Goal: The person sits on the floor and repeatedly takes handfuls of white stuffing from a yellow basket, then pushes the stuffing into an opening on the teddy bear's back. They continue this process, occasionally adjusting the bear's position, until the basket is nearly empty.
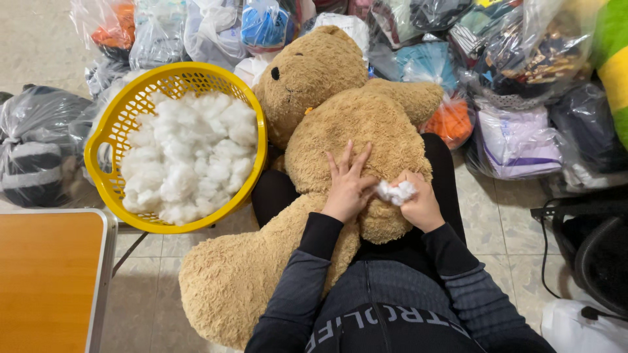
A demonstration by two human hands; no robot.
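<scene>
Lying across the person's lap, the tan teddy bear (340, 124) takes the left hand (347, 186) spread flat on its belly, while the right hand (418, 206) pinches a white stuffing tuft (396, 192) just beside; yellow basket (108, 127) of stuffing stands left

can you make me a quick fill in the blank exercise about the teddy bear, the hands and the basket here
1. The right hand pinches a clump of white ____ against the teddy bear.
2. The left hand lies flat on the bear's ____.
3. The basket of loose white filling is ____ in colour.
4. The basket sits to the person's ____ of the bear.

Missing words: stuffing; belly; yellow; left
</scene>
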